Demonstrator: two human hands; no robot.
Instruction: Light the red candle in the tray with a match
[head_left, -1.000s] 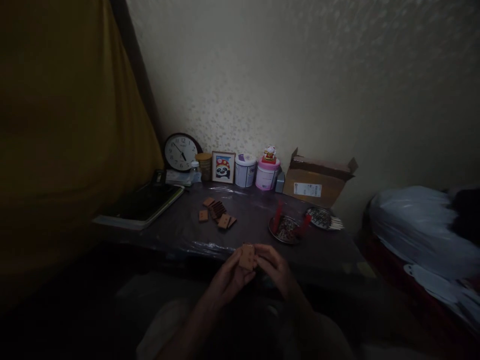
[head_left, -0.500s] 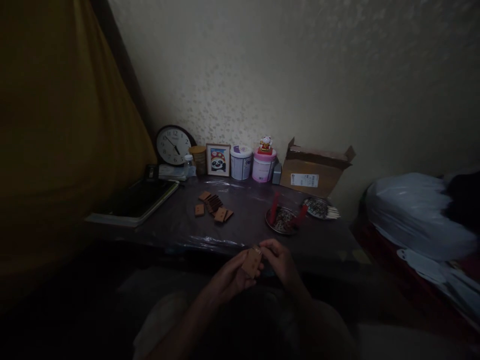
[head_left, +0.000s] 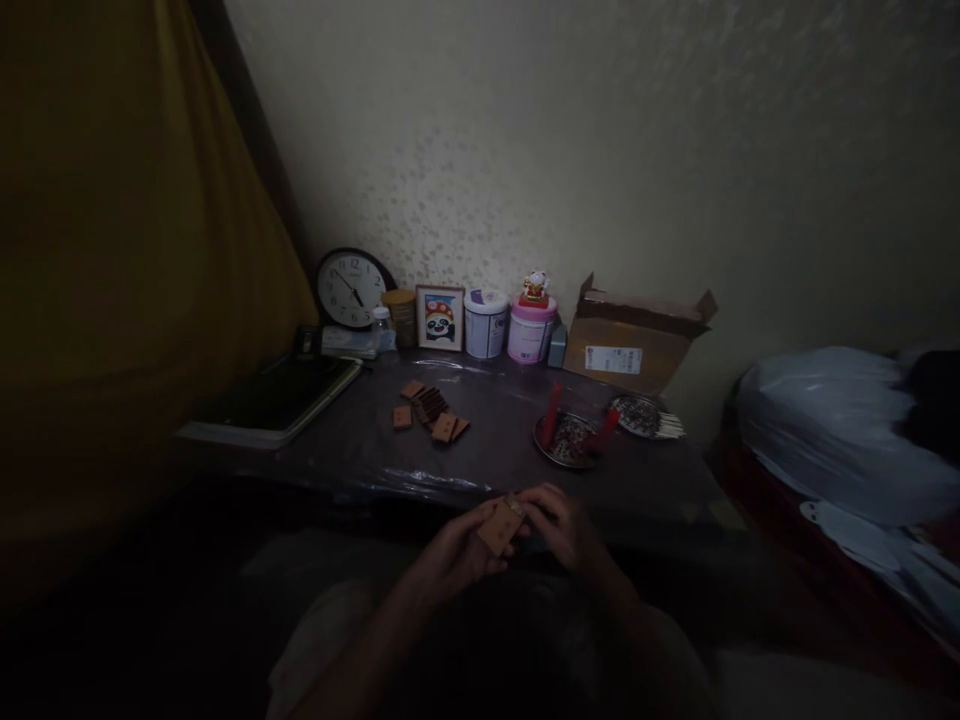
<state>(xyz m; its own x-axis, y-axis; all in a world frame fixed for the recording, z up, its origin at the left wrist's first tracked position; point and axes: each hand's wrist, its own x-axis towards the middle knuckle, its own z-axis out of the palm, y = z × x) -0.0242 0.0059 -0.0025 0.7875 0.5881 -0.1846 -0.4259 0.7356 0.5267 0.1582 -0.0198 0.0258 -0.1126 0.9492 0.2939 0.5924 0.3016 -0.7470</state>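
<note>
My left hand (head_left: 463,556) grips a small flat orange-brown rectangular piece (head_left: 497,530) with a few dark dots on its face. It is held tilted in front of the table's near edge. Along its upper edge is something pale and shiny (head_left: 513,505), too small to make out. My right hand (head_left: 559,522) has its fingertips pinched at that upper right edge; what they hold is hidden. On the table lies a loose group of similar brown pieces (head_left: 443,428), some flat with dots showing, others stacked slantwise, with a single one (head_left: 402,417) to the left.
A metal plate (head_left: 537,440) with small bits and two red upright objects (head_left: 551,415) stands right of centre. Behind it is another plate (head_left: 636,416) with pale sticks (head_left: 670,427). A cardboard box (head_left: 626,345), tubs (head_left: 485,330), a picture frame (head_left: 440,318) and a clock (head_left: 354,288) line the wall.
The brown piece has tilted a little and shifted slightly left in my left hand. My right fingers stay at its upper edge. The view has shifted slightly.
</note>
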